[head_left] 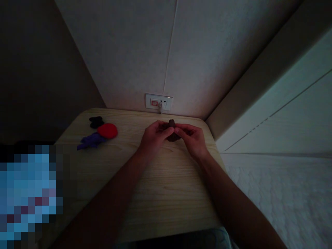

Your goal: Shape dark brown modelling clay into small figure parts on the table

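– Where the wooden table (160, 197) meets the pale wall (129, 52), what shows?

– A white socket plate (148, 101), just above the table's back edge, with a reddish square on it and a plug (160, 106) pushed in. A thin seam runs up the wall above it.

– And the tabletop?

– Light, with streaky grain and rounded back corners. Toward the back left lie a flat red disc (107, 131), an uneven purple piece (92, 140) partly beneath it, and a black piece (97, 122) just behind.

– Where are the hands?

– Over the back of the table, well to the right of those. The left hand (154, 136) and the right hand (193, 138) both grip a dark brown lump (171, 123), thumbs on its near side. Whether it touches the wood, I can't tell.

– The rest of the room?

– Dim. On the right, a pale panel (293, 107) crossed by a dark line; below it, a white quilted surface (280, 197). The lower left is pixelated beyond reading.
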Tool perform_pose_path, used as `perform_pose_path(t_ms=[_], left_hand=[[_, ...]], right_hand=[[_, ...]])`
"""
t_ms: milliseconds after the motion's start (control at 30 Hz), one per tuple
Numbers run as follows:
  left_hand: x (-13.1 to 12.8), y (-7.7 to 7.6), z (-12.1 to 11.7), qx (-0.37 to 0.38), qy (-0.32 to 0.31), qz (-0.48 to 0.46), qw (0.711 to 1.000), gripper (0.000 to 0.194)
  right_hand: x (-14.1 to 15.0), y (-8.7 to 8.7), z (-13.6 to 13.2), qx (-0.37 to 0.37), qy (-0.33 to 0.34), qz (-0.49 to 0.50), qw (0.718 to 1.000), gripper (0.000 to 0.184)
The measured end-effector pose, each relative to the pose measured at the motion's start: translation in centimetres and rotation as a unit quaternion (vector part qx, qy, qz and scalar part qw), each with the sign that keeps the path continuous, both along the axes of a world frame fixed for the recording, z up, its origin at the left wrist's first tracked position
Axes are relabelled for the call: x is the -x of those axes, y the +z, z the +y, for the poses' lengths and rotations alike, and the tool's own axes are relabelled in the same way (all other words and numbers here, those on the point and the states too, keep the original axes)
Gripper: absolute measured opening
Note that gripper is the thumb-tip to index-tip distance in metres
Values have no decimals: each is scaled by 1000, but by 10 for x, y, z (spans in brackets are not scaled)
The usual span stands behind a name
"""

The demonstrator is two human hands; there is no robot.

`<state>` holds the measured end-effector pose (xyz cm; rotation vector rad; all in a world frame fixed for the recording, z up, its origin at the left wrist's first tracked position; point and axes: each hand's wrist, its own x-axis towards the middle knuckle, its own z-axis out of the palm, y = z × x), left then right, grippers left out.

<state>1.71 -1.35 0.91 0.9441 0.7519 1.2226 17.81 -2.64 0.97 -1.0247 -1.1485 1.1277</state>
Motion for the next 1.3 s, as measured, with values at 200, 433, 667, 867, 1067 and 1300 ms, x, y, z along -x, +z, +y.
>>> perform_pose_path(t_ms=[200,433,667,867,1067,1300], left_hand=[[2,-1,1,-51,40,36,997,32],[1,-3,0,6,21,-12,1000,34],[4,1,-2,-40,50,58,996,31],[5,-1,-3,-125,26,105,986,28],[0,-3,-5,-149,38,148,977,25],[-2,-4,-5,-154,39,156,975,22]], right_hand=[[5,10,-8,-39,26,-54,997,33],[4,4,-11,-89,-4,-139,986,33],[5,9,-15,-91,-28,-140,986,29],[7,14,-15,20,11,-27,999,39],[7,11,-15,10,-49,-44,998,35],[9,6,-12,20,-78,-30,996,35]])
